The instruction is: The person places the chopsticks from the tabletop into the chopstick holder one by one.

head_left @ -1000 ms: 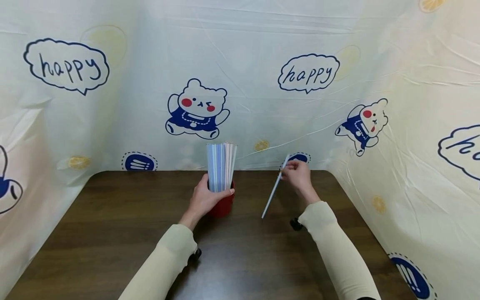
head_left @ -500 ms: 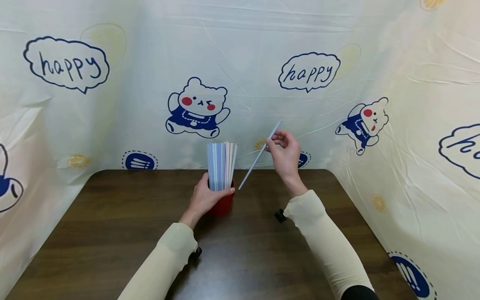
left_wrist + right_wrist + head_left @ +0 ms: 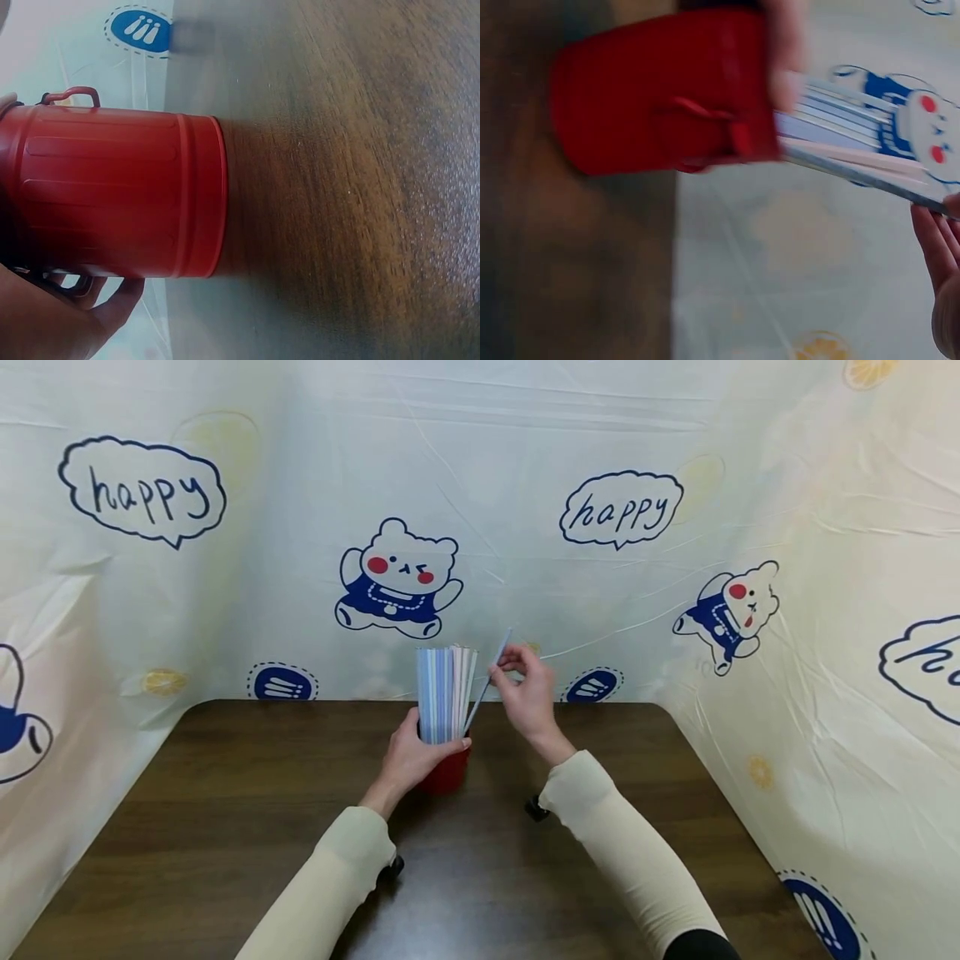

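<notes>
A small red bucket point(image 3: 446, 774) with side handles stands upright on the table, holding a dense bunch of striped paper straws point(image 3: 442, 693) in blue, white and pale pink. My left hand point(image 3: 412, 758) grips the bucket near its rim, thumb across the front; the left wrist view shows the ribbed bucket point(image 3: 112, 191) and part of that hand point(image 3: 52, 315). Between thumb and fingertips my right hand point(image 3: 527, 692) pinches one blue straw point(image 3: 487, 678), tilted, its lower end at the bucket's right rim. In the right wrist view this straw point(image 3: 870, 180) meets the rim beside the others.
The dark wooden table point(image 3: 247, 827) reaches to a pale curtain point(image 3: 510, 443) printed with bears and speech bubbles, which hangs behind it and along both sides. Small black wrist cameras point(image 3: 537, 808) sit under the sleeves.
My right hand has carried the blue straw up and leftward from the right of the table to the bucket's rim. The left hand and the bucket stay in place.
</notes>
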`<state>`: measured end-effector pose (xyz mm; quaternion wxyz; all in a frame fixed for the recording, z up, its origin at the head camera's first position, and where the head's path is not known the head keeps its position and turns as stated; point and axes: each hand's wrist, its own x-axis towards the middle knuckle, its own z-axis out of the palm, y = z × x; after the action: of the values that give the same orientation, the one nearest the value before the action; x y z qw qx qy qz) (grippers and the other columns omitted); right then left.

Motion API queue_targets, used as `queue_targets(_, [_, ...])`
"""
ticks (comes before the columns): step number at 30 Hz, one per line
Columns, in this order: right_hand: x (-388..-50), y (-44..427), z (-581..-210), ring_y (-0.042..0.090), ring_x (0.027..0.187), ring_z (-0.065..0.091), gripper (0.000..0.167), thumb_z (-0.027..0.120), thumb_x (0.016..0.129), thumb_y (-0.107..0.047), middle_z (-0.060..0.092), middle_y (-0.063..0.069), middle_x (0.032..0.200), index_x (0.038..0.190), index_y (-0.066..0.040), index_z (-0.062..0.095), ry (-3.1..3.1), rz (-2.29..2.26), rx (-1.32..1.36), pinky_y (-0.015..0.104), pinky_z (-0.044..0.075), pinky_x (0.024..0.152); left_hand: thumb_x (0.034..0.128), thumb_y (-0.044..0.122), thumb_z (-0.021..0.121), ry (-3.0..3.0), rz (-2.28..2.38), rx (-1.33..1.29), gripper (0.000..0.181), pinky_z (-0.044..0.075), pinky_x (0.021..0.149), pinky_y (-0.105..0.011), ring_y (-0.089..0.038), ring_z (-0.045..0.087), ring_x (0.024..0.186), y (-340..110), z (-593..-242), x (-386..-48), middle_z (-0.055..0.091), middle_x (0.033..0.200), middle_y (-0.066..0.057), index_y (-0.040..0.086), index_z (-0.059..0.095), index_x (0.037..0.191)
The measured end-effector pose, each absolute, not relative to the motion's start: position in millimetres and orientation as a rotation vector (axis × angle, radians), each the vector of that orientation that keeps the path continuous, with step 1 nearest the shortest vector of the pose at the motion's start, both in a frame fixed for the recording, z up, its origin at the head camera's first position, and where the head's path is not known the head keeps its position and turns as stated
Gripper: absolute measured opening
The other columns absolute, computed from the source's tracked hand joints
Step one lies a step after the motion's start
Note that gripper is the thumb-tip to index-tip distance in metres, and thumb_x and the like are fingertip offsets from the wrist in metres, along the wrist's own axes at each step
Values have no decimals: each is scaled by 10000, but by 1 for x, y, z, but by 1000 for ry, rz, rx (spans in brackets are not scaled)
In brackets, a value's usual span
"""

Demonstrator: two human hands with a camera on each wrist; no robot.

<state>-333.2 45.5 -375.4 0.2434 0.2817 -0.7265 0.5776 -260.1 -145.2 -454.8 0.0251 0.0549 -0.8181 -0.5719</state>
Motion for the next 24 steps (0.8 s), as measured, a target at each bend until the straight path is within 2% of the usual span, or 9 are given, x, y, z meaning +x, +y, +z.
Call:
queue_targets(4, [-331, 36, -396, 232, 861, 702, 235, 732, 912, 26, 683, 157, 998, 1133, 23, 654, -2165, 1445, 812, 273, 616, 676, 769, 552, 852, -2523, -1761, 165, 972, 403, 1111, -620, -333, 525, 1323, -145, -454, -260, 488, 1509, -70, 231, 330, 1524])
queue_targets(8, [-331, 32, -409, 202, 874, 696, 235, 722, 930, 0, 682, 113, 1009, 1155, 19, 656, -2241, 1404, 817, 303, 622, 704, 769, 544, 855, -2511, -1772, 157, 970, 408, 1106, -622, -336, 524, 1326, -144, -455, -262, 489, 1509, -71, 227, 332, 1522])
queue_targets(11, [-330, 34, -414, 209, 910, 695, 246, 703, 958, -40, 677, 110, 1032, 1190, 19, 648, -2247, 1434, 804, 349, 627, 746, 759, 560, 855, -2502, -1778, 152, 983, 407, 1104, -626, -338, 520, 1331, -142, -457, -263, 486, 1511, -71, 227, 333, 1523])
queue_targets(14, [-329, 40, -417, 204, 954, 682, 258, 664, 1005, -126, 670, 94, 1079, 1238, -20, 637, -2276, 1464, 759, 367, 619, 804, 725, 611, 855, -2517, -1769, 157, 1034, 406, 1102, -630, -340, 515, 1340, -143, -459, -263, 481, 1518, -71, 231, 327, 1528])
queue_targets(17, [-329, 48, -419, 209, 987, 676, 264, 620, 1038, -181, 663, 89, 1124, 1269, -54, 623, -2302, 1492, 707, 382, 607, 850, 732, 599, 855, -2526, -1765, 167, 1033, 403, 1100, -638, -352, 504, 1345, -144, -460, -263, 471, 1518, -81, 226, 317, 1532])
queue_targets(21, [-333, 59, -416, 248, 1018, 674, 267, 605, 1044, -170, 658, 120, 1152, 1279, -44, 617, -2286, 1504, 685, 435, 591, 879, 764, 574, 840, -2510, -1764, 162, 1031, 387, 1107, -649, -365, 473, 1364, -149, -458, -265, 437, 1531, -99, 214, 280, 1552])
queue_targets(24, [-336, 67, -413, 275, 1033, 661, 274, 610, 1037, -146, 645, 146, 1168, 1284, -27, 615, -2269, 1483, 701, 464, 580, 880, 786, 642, 788, -2481, -1772, 152, 1067, 360, 1134, -638, -357, 427, 1404, -156, -456, -266, 382, 1574, -103, 224, 220, 1587])
